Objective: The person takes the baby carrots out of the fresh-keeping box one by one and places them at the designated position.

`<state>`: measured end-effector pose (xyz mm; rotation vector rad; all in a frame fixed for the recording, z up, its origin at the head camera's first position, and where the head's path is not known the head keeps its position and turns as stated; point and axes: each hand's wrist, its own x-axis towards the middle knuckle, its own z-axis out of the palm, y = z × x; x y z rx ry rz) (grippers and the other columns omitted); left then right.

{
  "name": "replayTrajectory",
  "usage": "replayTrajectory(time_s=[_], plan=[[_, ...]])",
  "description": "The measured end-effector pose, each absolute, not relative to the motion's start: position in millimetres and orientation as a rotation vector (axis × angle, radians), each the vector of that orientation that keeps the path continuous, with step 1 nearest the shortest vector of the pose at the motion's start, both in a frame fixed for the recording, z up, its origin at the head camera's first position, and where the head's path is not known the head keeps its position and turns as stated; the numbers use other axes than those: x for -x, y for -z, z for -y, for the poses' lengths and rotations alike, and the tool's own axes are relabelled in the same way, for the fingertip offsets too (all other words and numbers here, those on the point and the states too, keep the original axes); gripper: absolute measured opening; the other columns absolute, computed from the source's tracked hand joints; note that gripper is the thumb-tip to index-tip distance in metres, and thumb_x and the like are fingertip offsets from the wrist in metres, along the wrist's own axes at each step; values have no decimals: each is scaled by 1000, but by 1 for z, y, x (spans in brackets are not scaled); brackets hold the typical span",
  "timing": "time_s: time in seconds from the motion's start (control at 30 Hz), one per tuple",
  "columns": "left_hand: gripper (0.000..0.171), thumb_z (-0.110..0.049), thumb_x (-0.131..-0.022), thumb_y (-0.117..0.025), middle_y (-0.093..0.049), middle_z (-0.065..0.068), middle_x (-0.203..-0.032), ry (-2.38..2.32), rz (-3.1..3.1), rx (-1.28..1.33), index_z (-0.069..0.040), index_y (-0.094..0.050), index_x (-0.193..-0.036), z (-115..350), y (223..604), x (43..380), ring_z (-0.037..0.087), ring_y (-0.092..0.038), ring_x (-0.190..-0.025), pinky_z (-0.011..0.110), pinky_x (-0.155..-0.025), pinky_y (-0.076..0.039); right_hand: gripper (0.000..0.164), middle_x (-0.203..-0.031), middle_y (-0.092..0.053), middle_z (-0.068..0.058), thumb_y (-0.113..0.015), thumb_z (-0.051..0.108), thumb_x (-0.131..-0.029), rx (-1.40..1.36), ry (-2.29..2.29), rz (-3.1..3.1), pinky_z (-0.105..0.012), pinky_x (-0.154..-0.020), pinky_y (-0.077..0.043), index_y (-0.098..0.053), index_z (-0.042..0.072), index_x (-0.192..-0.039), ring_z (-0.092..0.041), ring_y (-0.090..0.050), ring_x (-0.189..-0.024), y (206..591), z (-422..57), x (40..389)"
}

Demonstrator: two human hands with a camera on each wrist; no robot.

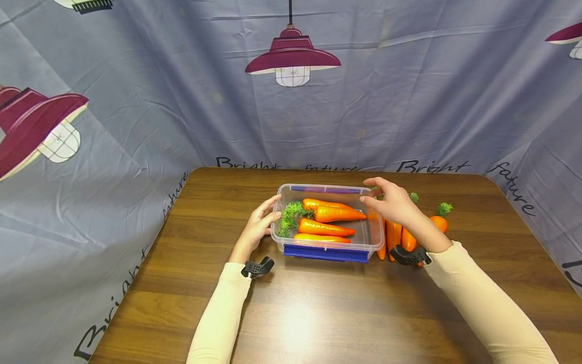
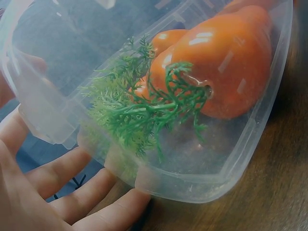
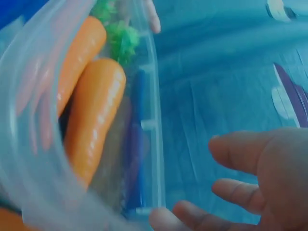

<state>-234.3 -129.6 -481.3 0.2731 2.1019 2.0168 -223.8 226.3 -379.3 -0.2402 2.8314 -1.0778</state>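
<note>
A clear plastic container with blue side clips holds several orange carrots, their green tops toward its left end. My left hand rests at the container's left end. In the left wrist view its fingers lie fairly straight against the outside of the wall. Over the container's far right corner is my right hand, thumb and fingers spread apart. The right wrist view shows nothing between the right fingertips, which are beside the rim.
More carrots lie on the wooden table just right of the container, partly under my right hand and wrist. One with a green top is farthest right. A grey printed curtain hangs behind the table.
</note>
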Motion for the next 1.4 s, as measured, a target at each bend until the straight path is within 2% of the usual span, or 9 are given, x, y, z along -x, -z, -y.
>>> replayTrajectory(time_s=[0.13,0.33,0.63,0.93,1.17,1.4], plan=[[58,-15,-101,-54,-33,19,-164,-2018,-2096,-283,-18,-39,-157,130,482,235,32,-62,-118,37,-79,-64,53,-124,-69,-24,-66,29,-98,293,1013,-2865,-40,-77,-59,-51,6,-144,-38,-68,-107,384,-210,227],[57,-15,-102,-54,-34,18,-163,-2018,-2092,-282,-18,-40,-157,131,484,237,33,-62,-116,37,-79,-64,52,-128,-67,-28,-67,24,-97,365,963,-2871,-53,-89,-57,-52,4,-143,-42,-66,-114,397,-191,234],[58,-15,-101,-54,-32,18,-165,-2017,-2094,-275,-18,-40,-157,131,484,237,34,-61,-121,38,-80,-64,53,-130,-66,-26,-69,23,-94,421,868,-2823,-56,-95,-54,-54,5,-142,-43,-63,-117,420,-168,240],[57,-15,-102,-54,-33,17,-165,-2017,-2085,-260,-19,-40,-157,130,482,237,38,-57,-127,39,-82,-63,50,-126,-67,-25,-73,15,-90,546,755,-2899,-56,-102,-50,-59,1,-136,-42,-62,-118,431,-150,241],[57,-15,-101,-54,-33,18,-164,-2012,-2105,-253,-19,-40,-157,130,481,236,32,-59,-122,37,-80,-64,54,-120,-66,-24,-73,15,-89,625,618,-2873,-54,-95,-52,-57,2,-138,-40,-62,-110,434,-145,241],[57,-15,-101,-55,-36,18,-163,-2016,-2097,-243,-18,-41,-156,130,482,237,26,-62,-114,35,-77,-64,56,-123,-69,-21,-72,14,-88,632,598,-2811,-55,-97,-53,-54,4,-140,-40,-64,-112,438,-148,241]])
